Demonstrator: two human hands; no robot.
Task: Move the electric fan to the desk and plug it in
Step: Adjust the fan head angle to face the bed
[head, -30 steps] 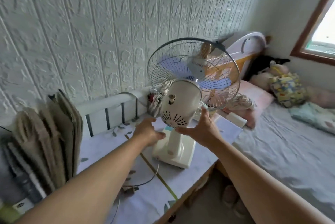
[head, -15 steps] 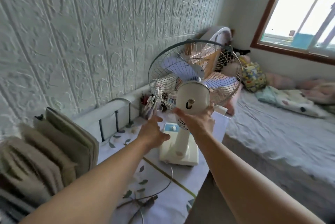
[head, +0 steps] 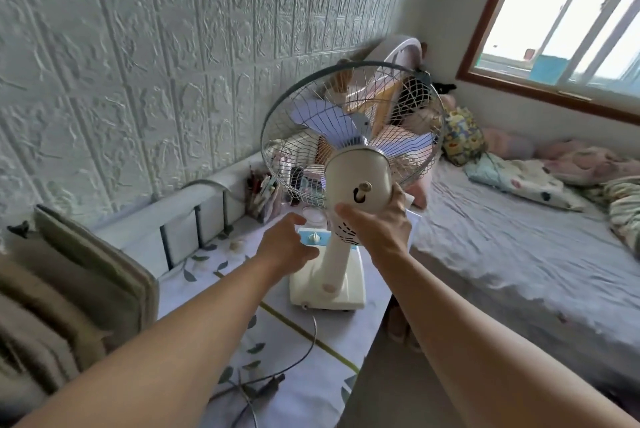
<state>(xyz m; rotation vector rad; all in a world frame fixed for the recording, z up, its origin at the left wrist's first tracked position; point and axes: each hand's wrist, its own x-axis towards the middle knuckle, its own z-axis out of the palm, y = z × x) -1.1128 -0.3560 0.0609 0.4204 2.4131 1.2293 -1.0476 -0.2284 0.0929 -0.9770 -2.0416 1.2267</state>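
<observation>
A cream electric fan (head: 356, 178) with pale blue blades and a wire cage stands on the desk (head: 294, 389), its back toward me. My right hand (head: 379, 223) grips the underside of the motor housing. Just left of the fan's neck, my left hand (head: 285, 247) hovers above the base with fingers apart, holding nothing. The fan's grey cord (head: 304, 355) trails from the base across the desk to a dark plug (head: 272, 384) that lies loose near the front.
A white rail (head: 194, 206) runs along the desk's back against the textured wall. A pen holder (head: 261, 195) stands behind the fan. Brown folders (head: 86, 275) lean at the left. A bed (head: 512, 254) with pillows lies to the right, under a window (head: 561, 12).
My right hand has shifted from the side of the fan's neck onto the motor housing. The fan head has tilted upward. My left hand has stayed beside the neck. The view has swung right.
</observation>
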